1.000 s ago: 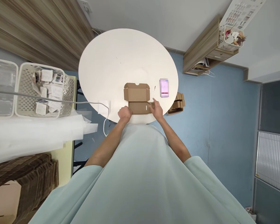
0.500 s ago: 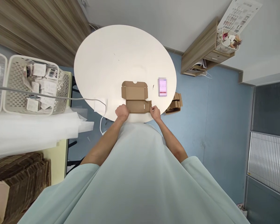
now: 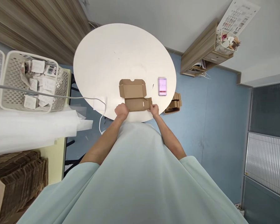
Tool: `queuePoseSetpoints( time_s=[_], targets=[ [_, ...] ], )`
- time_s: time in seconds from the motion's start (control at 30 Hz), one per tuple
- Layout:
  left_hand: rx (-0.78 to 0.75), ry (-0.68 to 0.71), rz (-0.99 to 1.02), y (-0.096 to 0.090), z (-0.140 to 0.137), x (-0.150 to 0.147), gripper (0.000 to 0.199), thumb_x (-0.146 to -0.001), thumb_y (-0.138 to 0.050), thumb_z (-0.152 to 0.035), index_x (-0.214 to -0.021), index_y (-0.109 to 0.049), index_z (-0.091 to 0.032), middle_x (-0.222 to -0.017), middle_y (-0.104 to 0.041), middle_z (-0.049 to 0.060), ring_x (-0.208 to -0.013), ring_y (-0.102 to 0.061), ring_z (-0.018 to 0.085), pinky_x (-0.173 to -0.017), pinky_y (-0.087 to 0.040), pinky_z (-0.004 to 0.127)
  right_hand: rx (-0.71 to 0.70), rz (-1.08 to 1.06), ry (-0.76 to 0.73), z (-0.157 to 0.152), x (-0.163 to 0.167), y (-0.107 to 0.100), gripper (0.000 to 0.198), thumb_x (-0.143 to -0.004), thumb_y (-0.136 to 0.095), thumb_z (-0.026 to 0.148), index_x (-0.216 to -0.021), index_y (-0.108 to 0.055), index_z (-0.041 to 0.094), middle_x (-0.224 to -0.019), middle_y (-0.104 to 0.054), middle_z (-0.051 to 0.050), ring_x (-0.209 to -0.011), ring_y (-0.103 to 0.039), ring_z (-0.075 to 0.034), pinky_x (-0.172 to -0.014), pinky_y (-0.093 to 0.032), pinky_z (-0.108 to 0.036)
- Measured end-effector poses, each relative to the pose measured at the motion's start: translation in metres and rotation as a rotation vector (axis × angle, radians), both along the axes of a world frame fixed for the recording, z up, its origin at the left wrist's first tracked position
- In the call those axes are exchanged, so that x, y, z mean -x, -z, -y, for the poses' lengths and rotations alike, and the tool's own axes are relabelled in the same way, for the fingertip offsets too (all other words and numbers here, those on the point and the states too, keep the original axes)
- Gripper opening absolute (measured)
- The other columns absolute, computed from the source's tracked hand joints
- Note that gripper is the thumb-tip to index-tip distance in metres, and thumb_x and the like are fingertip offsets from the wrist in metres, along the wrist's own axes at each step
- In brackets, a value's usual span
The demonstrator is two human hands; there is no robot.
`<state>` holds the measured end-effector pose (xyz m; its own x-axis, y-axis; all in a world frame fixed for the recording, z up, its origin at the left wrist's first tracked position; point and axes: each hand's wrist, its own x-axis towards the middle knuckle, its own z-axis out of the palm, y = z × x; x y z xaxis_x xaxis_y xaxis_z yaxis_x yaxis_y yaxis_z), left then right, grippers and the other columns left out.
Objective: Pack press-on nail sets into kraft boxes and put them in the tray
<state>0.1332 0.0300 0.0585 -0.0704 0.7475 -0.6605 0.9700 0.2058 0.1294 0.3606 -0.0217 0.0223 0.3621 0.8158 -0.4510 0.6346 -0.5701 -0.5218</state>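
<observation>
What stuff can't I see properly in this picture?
All in the head view:
1. Left hand: its fingertips are hidden by the curled hand itself, so its grip on the cardboard box is unclear.
2. Pink rectangular item: blurred into blocks.
3. Wall poster: print too small to read.
4. Cardboard stack: cut off by the left edge.

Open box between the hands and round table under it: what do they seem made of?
The open box looks like matte cardboard: plain brown, with straight folds and cut flaps. The round table looks smooth and white, perhaps laminate or paint; its core is hidden.
</observation>
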Motion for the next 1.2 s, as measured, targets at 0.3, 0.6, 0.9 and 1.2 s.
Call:
queuePoseSetpoints(
  time_s=[0.3, 0.6, 0.9, 1.2],
  targets=[
    [0.001, -0.004, 0.019, 0.001, 0.002, 0.001, 0.032, -0.098, -0.054, -0.018, -0.123, -0.072, -0.011, -0.123, -0.077, 0.025, -0.115, -0.074, 0.037, -0.09, -0.057, 0.042, 0.025, -0.141, 0.217, -0.002, 0.015, -0.006, 0.02, -0.106, -0.062, 0.04, -0.109, -0.066, 0.021, -0.097, -0.077, -0.005, -0.091, -0.075, -0.02, -0.082, -0.064, -0.032],
    [0.003, 0.034, 0.008, 0.004, 0.006, 0.002, 0.031, -0.097, -0.055, -0.017, -0.122, -0.071, -0.011, -0.124, -0.078, 0.022, -0.116, -0.074, 0.035, -0.089, -0.057, 0.04, 0.05, -0.09, -0.01, -0.003, 0.023, -0.021, 0.028, -0.106, -0.065, 0.052, -0.113, -0.062, 0.025, -0.128, -0.078, -0.006, -0.115, -0.074, -0.024, -0.098, -0.055, -0.033],
    [0.006, 0.01, 0.038, 0.002, 0.008, 0.004, 0.025, -0.1, -0.059, -0.018, -0.121, -0.072, -0.014, -0.124, -0.077, 0.023, -0.118, -0.074, 0.037, -0.093, -0.058, 0.042, 0.158, 0.057, -0.136, -0.015, 0.022, -0.013, 0.007, -0.106, -0.064, 0.031, -0.107, -0.066, 0.024, -0.108, -0.08, -0.01, -0.105, -0.073, -0.029, -0.09, -0.056, -0.037],
    [0.013, 0.022, 0.066, 0.0, 0.01, 0.005, 0.027, -0.099, -0.055, -0.016, -0.119, -0.072, -0.012, -0.122, -0.078, 0.023, -0.113, -0.075, 0.037, -0.088, -0.057, 0.041, 0.229, 0.2, -0.259, -0.023, 0.035, -0.012, 0.014, -0.106, -0.056, 0.019, -0.108, -0.07, 0.017, -0.112, -0.077, -0.022, -0.11, -0.074, -0.037, -0.096, -0.056, -0.046]
  ],
)
